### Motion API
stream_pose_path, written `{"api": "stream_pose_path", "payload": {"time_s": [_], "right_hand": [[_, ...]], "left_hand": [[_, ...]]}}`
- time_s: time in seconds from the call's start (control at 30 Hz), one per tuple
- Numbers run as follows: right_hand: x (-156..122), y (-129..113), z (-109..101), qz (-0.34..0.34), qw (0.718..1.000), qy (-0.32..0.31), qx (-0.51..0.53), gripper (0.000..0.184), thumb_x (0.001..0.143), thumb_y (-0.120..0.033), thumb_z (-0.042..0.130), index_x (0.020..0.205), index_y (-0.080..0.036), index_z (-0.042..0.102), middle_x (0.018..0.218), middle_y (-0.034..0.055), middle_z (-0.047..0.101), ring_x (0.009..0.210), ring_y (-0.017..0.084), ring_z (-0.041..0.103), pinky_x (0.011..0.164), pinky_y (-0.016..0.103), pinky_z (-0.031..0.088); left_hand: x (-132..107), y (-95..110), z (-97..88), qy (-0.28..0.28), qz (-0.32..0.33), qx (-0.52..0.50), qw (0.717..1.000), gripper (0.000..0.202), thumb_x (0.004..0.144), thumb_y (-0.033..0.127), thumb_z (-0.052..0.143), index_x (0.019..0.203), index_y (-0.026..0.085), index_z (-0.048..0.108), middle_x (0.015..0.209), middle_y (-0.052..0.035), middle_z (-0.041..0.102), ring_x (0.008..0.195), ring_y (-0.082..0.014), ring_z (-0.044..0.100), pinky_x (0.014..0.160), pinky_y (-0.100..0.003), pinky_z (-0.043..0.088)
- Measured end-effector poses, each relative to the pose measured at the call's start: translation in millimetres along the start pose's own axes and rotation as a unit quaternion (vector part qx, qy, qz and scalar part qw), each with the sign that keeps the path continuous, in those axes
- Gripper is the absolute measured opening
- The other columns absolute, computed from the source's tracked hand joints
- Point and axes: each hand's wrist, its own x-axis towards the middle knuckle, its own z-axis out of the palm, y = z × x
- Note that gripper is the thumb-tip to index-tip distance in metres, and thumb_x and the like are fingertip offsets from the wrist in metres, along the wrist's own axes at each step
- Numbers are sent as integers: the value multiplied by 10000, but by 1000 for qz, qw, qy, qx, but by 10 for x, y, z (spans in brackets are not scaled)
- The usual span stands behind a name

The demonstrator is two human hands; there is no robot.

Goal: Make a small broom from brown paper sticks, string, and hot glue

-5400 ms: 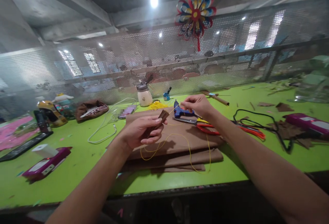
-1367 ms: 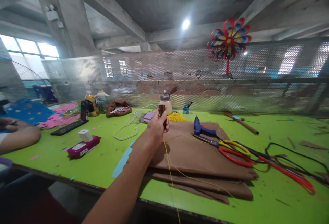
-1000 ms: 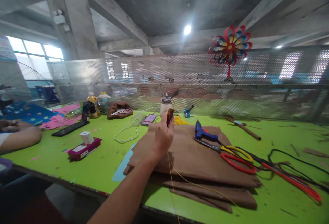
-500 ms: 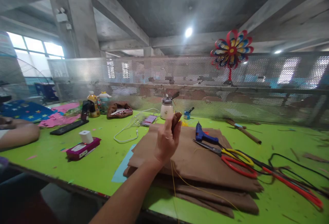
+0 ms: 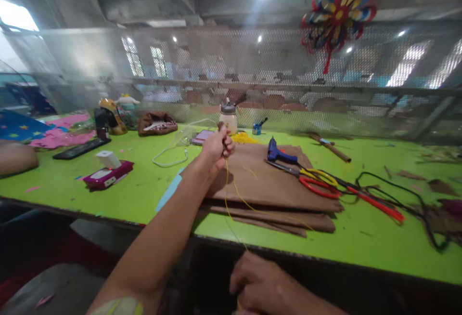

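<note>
My left hand (image 5: pixel 217 147) is raised over the stacked brown paper sheets (image 5: pixel 260 180), its fingers closed round a small brown bundle (image 5: pixel 221 125) that is mostly hidden. From under that hand a yellow thread (image 5: pixel 227 194) runs down past the table edge to my right hand (image 5: pixel 265 281). My right hand is low in front of the table with curled fingers, closed on the thread. Another length of yellow thread trails over the sheets. Scissors (image 5: pixel 314 180) with red and yellow handles and a blue glue gun (image 5: pixel 276 152) lie on the sheets' right side.
On the green table (image 5: pixel 144 199) are a purple power strip (image 5: pixel 108 175), a white cable (image 5: pixel 169 163), a phone (image 5: pixel 202 137), a lidded cup (image 5: pixel 228 118) and a brown pouch (image 5: pixel 157 123). A black cord (image 5: pixel 382 175) winds at right. A person's arm (image 5: pixel 18 157) rests at far left.
My view has tilted down. My right hand has come into view at the bottom, holding the thread, now drawn between both hands. My left hand has turned, still gripping the brown bundle.
</note>
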Motion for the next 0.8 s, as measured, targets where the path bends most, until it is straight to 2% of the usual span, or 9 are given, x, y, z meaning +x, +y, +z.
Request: {"api": "stream_pose_path", "payload": {"time_s": [0.07,0.13,0.23,0.3,0.4,0.5,0.67,0.73,0.8], "right_hand": [[-40,-73,-112,20,999,46,-12,72,825,-178,534,803,-165,602,1086,104,570,1012,201,510,856,346,437],[-129,-128,-286,71,989,120,-52,143,834,-116,481,853,-173,612,1122,103,547,1044,194,493,865,329,427],[-333,-89,-611,165,949,239,-124,176,881,-187,458,875,-187,634,1026,98,573,989,196,520,826,317,426],[-468,9,-814,215,922,280,-156,205,895,-251,459,833,-174,640,885,87,602,863,186,555,753,297,433],[-592,155,-1007,280,923,194,-178,272,909,-293,433,813,-172,657,752,61,630,699,160,569,648,267,426],[-617,212,-1055,286,932,104,-196,286,904,-291,435,790,-168,667,724,50,636,651,148,564,619,258,414],[-629,166,-1117,298,924,133,-197,207,840,-316,539,939,-189,669,780,45,653,694,158,588,634,262,441],[-659,148,-1199,283,918,164,-224,207,830,-353,551,844,-188,675,763,53,645,719,177,594,661,285,451],[-680,139,-1299,259,907,214,-254,282,842,-387,529,691,-186,656,774,71,642,756,193,601,695,309,454]], "left_hand": [[41,40,-27,34,7,-16,999,246,936,265,327,731,172,427,433,78,332,326,-44,338,313,-122,167],[86,80,-64,52,26,-30,998,246,931,257,342,718,172,429,430,77,338,328,-44,349,315,-124,182],[148,135,-145,74,32,-40,996,248,923,243,365,697,168,432,423,74,350,324,-40,346,316,-127,185],[182,168,-203,79,25,-50,995,267,926,253,362,682,165,427,418,75,345,320,-35,337,318,-126,185],[221,201,-274,81,35,-62,994,272,925,265,368,679,164,425,418,76,340,326,-33,346,323,-124,196],[255,205,-316,93,38,-66,993,275,927,256,358,674,165,420,410,76,337,325,-35,350,319,-121,194],[259,201,-336,111,37,-64,991,275,927,232,350,672,162,424,402,71,360,319,-40,364,308,-122,200],[229,216,-327,101,29,-64,992,265,924,247,368,682,161,433,404,70,378,319,-44,380,310,-121,229],[191,239,-311,96,31,-63,993,231,916,254,393,714,159,454,417,61,424,344,-59,438,347,-130,331]]}}
